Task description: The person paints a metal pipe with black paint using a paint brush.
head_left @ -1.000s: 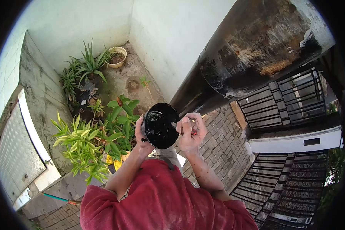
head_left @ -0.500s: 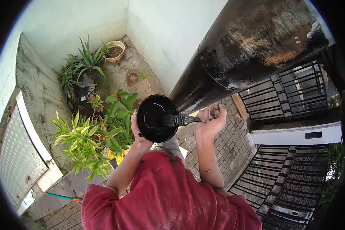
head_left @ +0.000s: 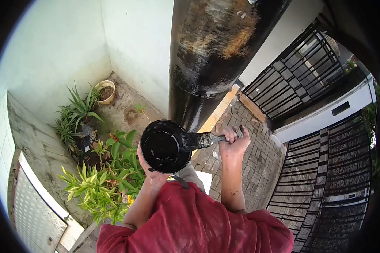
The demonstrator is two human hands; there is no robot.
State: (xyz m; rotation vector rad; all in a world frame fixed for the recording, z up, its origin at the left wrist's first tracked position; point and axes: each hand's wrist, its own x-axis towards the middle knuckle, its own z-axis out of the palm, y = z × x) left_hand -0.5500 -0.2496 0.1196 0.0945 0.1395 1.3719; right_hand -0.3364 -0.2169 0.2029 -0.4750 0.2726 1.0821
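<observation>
Brick paving lies below; my left hand wraps the can, my right hand closes round the brush, best wiped lightly on the rim.

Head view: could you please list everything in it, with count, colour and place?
Column: 1, black with brown patches, top centre
Cup: 1, black, centre
Brush: 1, black, over cup rim
Flowerpot: 1, cream, upper left
Plants: several, green, left
Walls: several, pale, upper left
Perforated panel: 1, white, lower left
Barred panels: 2, black, right
Paving: 1 area, grey, centre right
Shirt: 1, red, bottom
Left hand: 1, bare, holding cup
Right hand: 1, bare, holding brush
</observation>
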